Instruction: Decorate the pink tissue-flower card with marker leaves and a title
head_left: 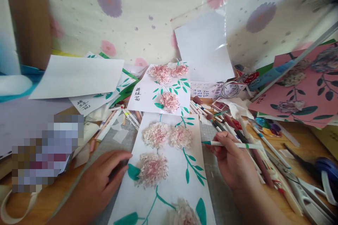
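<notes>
A long white paper strip (171, 179) lies in front of me, bearing several fluffy pink paper flowers (153, 168) and painted green stems and leaves. My left hand (102, 179) rests on the strip's left edge, fingers curled with the fingertips pressing down beside a green leaf (133, 172). My right hand (233, 163) grips a thin white brush with a green tip (232, 144), held level just right of the strip. The tip points left toward the painted leaves.
A second flower sheet (163, 89) lies beyond the strip. Pens and brushes (221, 119) are heaped at right, with scissors (311, 197), a paint palette (266, 126) and a pink floral card (303, 91). White papers (76, 75) lie at left; a flowered sheet hangs behind.
</notes>
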Demonstrator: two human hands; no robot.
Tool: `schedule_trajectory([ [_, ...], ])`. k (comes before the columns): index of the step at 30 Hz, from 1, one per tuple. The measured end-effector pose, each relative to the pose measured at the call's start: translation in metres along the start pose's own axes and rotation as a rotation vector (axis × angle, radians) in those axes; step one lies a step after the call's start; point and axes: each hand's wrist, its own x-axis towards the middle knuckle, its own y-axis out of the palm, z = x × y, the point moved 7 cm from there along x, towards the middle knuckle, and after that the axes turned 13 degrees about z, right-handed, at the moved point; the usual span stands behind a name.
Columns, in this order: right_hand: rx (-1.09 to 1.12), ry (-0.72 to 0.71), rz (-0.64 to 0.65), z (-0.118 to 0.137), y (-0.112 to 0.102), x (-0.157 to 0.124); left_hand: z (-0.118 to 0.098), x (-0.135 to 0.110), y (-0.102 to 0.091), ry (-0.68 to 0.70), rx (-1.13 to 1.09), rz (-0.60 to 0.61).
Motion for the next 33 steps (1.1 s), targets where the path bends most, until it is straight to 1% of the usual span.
schedule_trajectory([
  [2,-0.012,0.031,0.019,-0.005,0.003,0.000,0.001,0.000,0.000,-0.033,-0.097,0.020],
  [4,-0.013,0.045,0.028,-0.008,0.005,-0.001,0.000,-0.001,-0.002,-0.043,-0.184,-0.002],
  [7,-0.013,0.067,0.038,-0.010,0.007,-0.001,-0.004,-0.002,-0.003,-0.034,-0.280,-0.039],
  [11,-0.016,0.088,0.053,-0.013,0.007,-0.001,-0.008,-0.002,0.000,-0.009,-0.364,-0.029],
  [17,-0.020,0.095,0.064,-0.013,0.007,-0.002,-0.009,0.000,0.001,-0.007,-0.397,-0.038],
  [27,-0.012,0.085,0.066,-0.013,0.010,-0.003,-0.011,0.000,0.006,-0.039,-0.447,-0.001],
  [33,-0.027,0.054,0.073,-0.009,0.013,-0.004,-0.020,0.005,0.006,0.018,-0.389,0.084],
])
